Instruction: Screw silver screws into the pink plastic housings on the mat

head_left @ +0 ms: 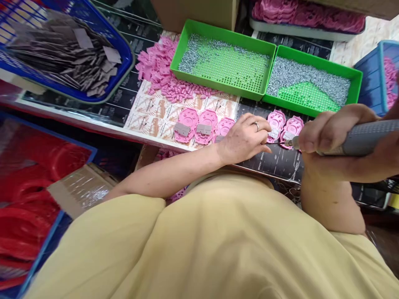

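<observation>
A row of pink paw-shaped plastic parts (204,126) lies along the table's near edge, each with a small grey plate on it. My left hand (245,137), a ring on one finger, rests over the row with fingers curled down onto a part. My right hand (327,129) grips a grey electric screwdriver (358,137). The screwdriver's tip points left at the pink part (291,126) near my left fingertips.
Two green perforated trays (222,62) (311,83) hold small metal screws. A heap of small pink pieces (162,74) lies left of them. A blue basket (67,50) holds grey plates. Red plastic parts (28,195) fill a bin at lower left. Pink parts (308,16) fill the far tray.
</observation>
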### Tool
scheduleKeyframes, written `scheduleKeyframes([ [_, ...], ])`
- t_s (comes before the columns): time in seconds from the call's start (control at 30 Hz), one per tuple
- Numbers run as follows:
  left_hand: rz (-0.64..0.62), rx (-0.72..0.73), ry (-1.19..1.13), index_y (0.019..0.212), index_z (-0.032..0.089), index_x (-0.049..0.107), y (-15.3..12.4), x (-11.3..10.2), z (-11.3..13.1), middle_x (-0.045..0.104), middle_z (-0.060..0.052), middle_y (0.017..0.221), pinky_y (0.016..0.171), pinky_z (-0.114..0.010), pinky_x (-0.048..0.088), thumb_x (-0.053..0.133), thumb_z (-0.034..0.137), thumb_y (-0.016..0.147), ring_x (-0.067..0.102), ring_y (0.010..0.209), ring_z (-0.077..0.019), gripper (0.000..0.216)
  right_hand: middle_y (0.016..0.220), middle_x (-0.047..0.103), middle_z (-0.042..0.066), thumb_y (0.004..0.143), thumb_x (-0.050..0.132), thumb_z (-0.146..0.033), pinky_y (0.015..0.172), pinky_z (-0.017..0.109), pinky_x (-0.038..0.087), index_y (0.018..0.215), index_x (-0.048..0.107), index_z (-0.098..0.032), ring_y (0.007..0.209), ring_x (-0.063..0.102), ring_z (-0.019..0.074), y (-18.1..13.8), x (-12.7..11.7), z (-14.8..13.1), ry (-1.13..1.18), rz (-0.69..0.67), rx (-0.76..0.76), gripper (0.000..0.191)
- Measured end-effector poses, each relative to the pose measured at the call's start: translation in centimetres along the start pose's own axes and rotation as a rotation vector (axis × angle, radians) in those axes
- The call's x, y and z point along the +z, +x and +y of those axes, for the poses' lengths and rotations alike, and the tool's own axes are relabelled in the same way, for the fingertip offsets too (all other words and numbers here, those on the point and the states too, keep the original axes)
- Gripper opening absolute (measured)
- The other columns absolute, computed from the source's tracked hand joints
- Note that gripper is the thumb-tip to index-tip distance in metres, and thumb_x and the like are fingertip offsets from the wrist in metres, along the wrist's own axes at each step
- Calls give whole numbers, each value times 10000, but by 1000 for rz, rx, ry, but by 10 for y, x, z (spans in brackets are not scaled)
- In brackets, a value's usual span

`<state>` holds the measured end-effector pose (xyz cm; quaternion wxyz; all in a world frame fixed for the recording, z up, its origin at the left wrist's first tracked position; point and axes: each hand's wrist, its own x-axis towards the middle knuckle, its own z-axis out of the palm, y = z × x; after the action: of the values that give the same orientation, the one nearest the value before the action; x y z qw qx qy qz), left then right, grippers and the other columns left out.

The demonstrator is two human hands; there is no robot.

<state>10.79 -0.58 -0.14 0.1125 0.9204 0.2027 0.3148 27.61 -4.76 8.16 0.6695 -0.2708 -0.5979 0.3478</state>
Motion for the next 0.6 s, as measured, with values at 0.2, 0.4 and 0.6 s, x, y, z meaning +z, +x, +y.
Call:
scheduleKeyframes([
  [0.2,-19,-58,-58,806,172,636,-8,1,4,721,-86,1170,1000,-410,437,632,504,940,610,1171,-237,357,453,435,-107,871,643,-511,240,206,331,1123,670,-425,267,317,54,1,8,10,29,-4,-67,267],
  [0.4,-37,-71,-63,841,180,672,-21,-11,7,741,-55,1145,1082,-395,400,619,441,969,624,1174,-206,296,474,468,-114,880,641,-493,271,207,403,1171,652,-346,291,393,63,-5,22,17,83,-83,-61,326],
  [0.6,-286,-159,68,1297,147,612,-45,-64,-11,655,-122,1350,1136,-485,362,703,293,906,571,1285,-267,427,523,445,-115,810,722,-513,311,232,438,1088,648,-351,318,403,60,-4,15,28,-39,134,-134,331],
])
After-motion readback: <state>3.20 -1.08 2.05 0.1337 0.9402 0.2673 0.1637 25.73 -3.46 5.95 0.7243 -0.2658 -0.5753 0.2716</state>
